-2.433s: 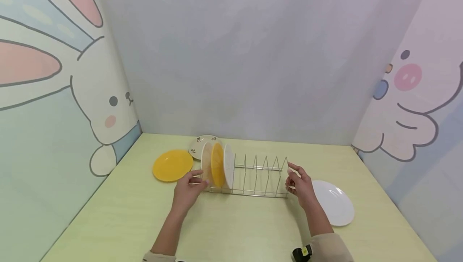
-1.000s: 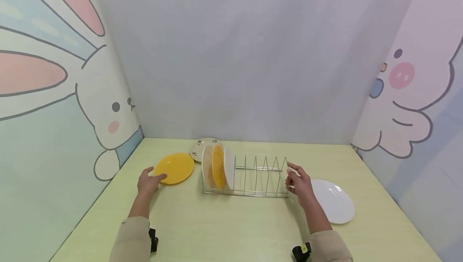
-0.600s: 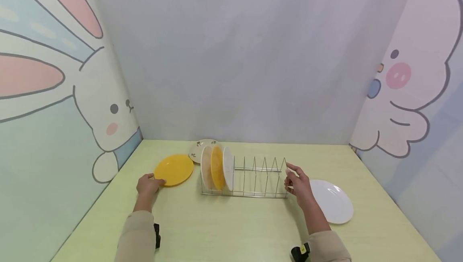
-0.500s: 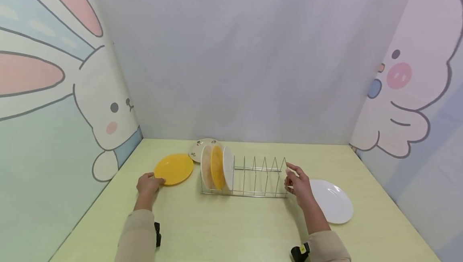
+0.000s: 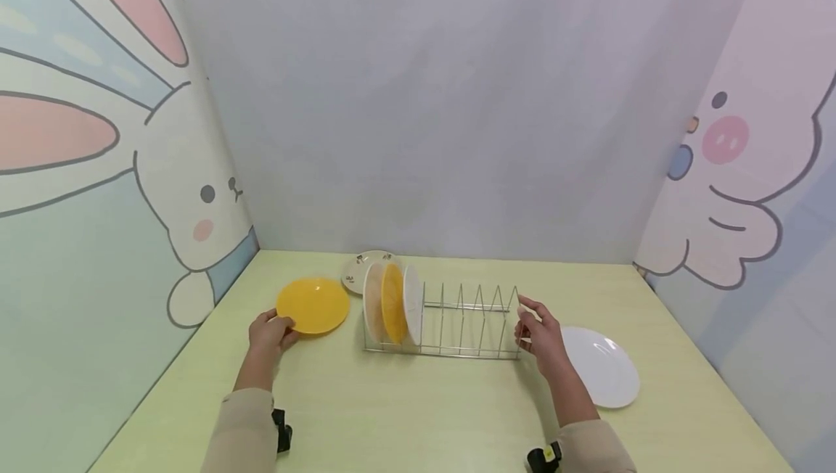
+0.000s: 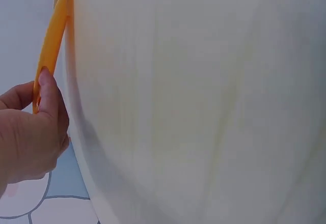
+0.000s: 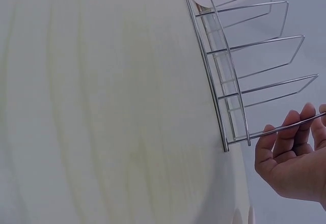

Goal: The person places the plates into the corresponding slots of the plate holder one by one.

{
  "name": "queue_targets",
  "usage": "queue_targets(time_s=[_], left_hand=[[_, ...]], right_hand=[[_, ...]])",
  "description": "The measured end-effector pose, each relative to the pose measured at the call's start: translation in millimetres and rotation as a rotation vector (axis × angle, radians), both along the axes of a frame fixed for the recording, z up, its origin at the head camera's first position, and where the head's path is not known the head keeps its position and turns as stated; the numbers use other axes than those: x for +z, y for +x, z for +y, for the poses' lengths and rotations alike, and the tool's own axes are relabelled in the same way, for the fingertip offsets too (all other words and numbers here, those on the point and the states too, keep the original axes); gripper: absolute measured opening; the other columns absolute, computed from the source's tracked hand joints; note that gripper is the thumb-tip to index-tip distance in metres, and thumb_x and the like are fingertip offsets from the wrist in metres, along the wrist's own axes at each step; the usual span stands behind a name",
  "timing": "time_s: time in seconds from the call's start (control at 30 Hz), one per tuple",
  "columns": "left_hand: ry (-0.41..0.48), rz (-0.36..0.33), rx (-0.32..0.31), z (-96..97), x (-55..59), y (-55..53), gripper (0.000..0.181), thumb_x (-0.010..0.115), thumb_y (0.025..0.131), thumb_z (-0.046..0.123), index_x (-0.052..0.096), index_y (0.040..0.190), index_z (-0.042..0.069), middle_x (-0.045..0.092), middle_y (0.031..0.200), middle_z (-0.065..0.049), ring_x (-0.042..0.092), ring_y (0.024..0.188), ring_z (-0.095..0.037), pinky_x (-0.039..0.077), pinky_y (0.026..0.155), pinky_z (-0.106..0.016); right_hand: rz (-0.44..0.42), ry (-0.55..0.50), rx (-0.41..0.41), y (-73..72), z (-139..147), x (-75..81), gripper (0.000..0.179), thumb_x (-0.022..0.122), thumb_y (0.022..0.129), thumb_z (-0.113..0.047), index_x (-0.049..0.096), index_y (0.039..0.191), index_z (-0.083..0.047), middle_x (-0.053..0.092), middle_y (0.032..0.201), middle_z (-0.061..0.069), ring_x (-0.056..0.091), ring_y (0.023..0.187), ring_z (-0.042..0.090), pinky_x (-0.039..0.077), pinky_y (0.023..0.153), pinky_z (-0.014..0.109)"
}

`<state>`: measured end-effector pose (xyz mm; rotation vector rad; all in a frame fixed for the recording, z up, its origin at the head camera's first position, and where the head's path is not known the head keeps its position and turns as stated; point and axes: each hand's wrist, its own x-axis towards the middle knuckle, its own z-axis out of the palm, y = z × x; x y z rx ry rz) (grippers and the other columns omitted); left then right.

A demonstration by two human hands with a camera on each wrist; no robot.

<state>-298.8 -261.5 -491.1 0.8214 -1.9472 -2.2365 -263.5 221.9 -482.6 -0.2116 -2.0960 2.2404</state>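
My left hand [image 5: 268,334] pinches the near left rim of a yellow plate [image 5: 313,305], thumb on top and fingers beneath. In the left wrist view the plate [image 6: 52,43] appears edge-on, its held rim raised from the table. My right hand [image 5: 542,334] holds the right end wire of a metal dish rack [image 5: 460,355], its fingers curled at the wire in the right wrist view. Three plates stand upright in the rack's left slots: a pale one [image 5: 372,302], a yellow one [image 5: 392,306] and a white one [image 5: 413,306].
A patterned plate [image 5: 355,270] lies behind the rack's left end, partly hidden by the standing plates. To the right of the rack, a white plate [image 5: 604,368] lies flat beside my right forearm. Cartoon-printed walls [image 5: 738,190] and a grey backdrop [image 5: 418,110] enclose the table.
My left hand has left the rack's left end and moved left to the flat yellow plate, now gripping its rim and tipping it slightly. The right hand stays at the rack.
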Motion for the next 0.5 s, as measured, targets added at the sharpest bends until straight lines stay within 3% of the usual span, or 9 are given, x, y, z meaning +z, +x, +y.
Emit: queue_targets(time_s=[0.17, 0.3, 0.5], left_hand=[[0.016, 0.057, 0.019, 6.1, 13.2, 4.4, 0.067, 0.048, 0.086, -0.004, 0.021, 0.147, 0.005, 0.040, 0.121, -0.019, 0.055, 0.072, -0.014, 0.052, 0.068, -0.027], [-0.011, 0.116, 0.027, 8.7, 22.8, 7.6, 0.066, 0.047, 0.085, -0.005, 0.022, 0.145, 0.002, 0.040, 0.119, -0.020, 0.057, 0.069, -0.012, 0.053, 0.066, -0.026], [-0.018, 0.137, 0.043, 10.4, 30.4, 8.2, 0.065, 0.048, 0.086, -0.004, 0.024, 0.145, 0.004, 0.040, 0.118, -0.019, 0.057, 0.071, -0.013, 0.052, 0.065, -0.025]], right_hand=[[-0.001, 0.001, 0.006, -0.9, 0.3, 1.0, 0.037, 0.050, 0.097, -0.021, 0.045, 0.134, -0.015, 0.050, 0.068, 0.005, 0.049, 0.062, 0.018, 0.048, 0.061, 0.032], [-0.003, 0.005, 0.005, -1.5, -0.5, 1.7, 0.037, 0.050, 0.097, -0.021, 0.045, 0.134, -0.015, 0.050, 0.068, 0.006, 0.049, 0.062, 0.019, 0.047, 0.061, 0.032], [-0.006, 0.003, 0.008, -2.7, -0.2, 1.0, 0.039, 0.051, 0.097, -0.022, 0.044, 0.135, -0.014, 0.050, 0.068, 0.006, 0.049, 0.061, 0.018, 0.047, 0.061, 0.031]])
